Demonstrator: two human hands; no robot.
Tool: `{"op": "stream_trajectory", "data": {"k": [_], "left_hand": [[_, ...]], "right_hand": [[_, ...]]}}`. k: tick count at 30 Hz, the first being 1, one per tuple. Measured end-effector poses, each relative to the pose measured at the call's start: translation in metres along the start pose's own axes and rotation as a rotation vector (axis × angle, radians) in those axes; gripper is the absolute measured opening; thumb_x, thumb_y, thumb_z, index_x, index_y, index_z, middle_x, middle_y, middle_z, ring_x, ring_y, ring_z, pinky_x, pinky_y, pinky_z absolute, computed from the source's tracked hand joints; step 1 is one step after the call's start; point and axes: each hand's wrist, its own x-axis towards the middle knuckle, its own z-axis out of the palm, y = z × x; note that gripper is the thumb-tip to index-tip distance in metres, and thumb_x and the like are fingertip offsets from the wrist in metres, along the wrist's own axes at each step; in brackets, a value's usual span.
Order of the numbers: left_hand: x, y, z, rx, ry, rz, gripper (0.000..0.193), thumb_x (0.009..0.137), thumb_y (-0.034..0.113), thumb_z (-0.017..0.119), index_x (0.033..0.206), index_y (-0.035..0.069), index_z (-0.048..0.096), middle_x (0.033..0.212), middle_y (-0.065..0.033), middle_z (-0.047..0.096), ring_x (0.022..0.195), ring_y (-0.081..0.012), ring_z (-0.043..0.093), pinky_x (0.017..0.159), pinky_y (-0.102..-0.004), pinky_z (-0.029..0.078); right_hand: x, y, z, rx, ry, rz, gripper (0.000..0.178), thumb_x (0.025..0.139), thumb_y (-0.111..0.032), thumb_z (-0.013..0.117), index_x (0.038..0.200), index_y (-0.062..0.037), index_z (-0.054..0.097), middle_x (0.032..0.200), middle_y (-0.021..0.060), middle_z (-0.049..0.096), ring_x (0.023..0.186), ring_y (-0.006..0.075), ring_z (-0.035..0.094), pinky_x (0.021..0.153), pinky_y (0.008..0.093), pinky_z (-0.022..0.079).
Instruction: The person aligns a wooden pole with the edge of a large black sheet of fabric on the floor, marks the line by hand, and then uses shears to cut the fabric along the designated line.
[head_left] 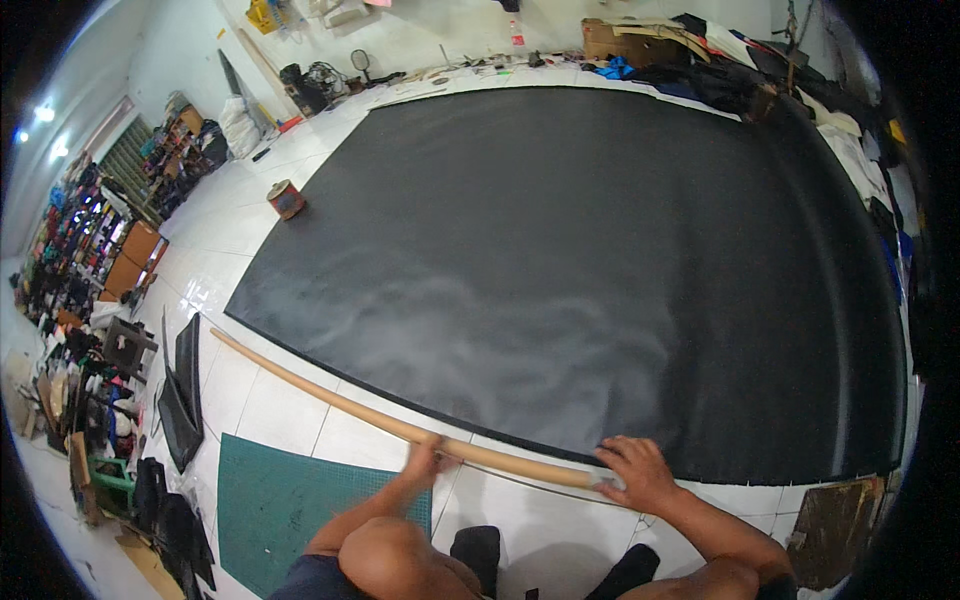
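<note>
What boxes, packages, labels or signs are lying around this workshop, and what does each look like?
Cardboard box: far edge of the floor beyond the black sheet, brown, rectangular, flaps open.
Small tag: on the far wall, red and white, too small to make out more.
Round tin: on the white tiles left of the sheet, short cylinder with a reddish-brown band.
No screens show.

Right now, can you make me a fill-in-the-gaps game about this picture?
1. Both hands, the left hand and the right hand, rest on a long wooden ____.
2. The big sheet spread on the tiled floor is ____ in colour.
3. The cutting mat beside the person's knee is ____.

Missing words: stick; black; green
</note>
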Motion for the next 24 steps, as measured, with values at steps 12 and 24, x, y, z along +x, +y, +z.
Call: {"op": "stream_trajectory", "data": {"k": [12,24], "left_hand": [[-0.037,-0.027,0.049,1.144,-0.709,0.264,0.029,0.088,0.015,0.061,0.115,0.002,0.061,0.112,-0.014,0.062,0.102,-0.0257,0.062,0.084,-0.0368,0.052],[0.085,0.039,-0.02,1.616,0.378,0.554,0.089,0.093,0.055,0.051,0.149,-0.007,0.022,0.153,-0.0359,0.017,0.144,-0.05,0.014,0.114,-0.0587,0.02]], "right_hand": [[-0.042,0.02,0.026,-0.111,-0.601,0.335,0.062,0.095,-0.056,0.048,0.15,-0.0298,0.033,0.094,0.0141,0.062,0.079,0.0319,0.065,0.067,0.0474,0.055],[-0.03,0.104,0.002,-0.318,-0.288,0.421,0.052,0.098,-0.046,0.049,0.147,-0.0295,0.04,0.092,0.0126,0.063,0.085,0.0293,0.067,0.071,0.0456,0.055]]}}
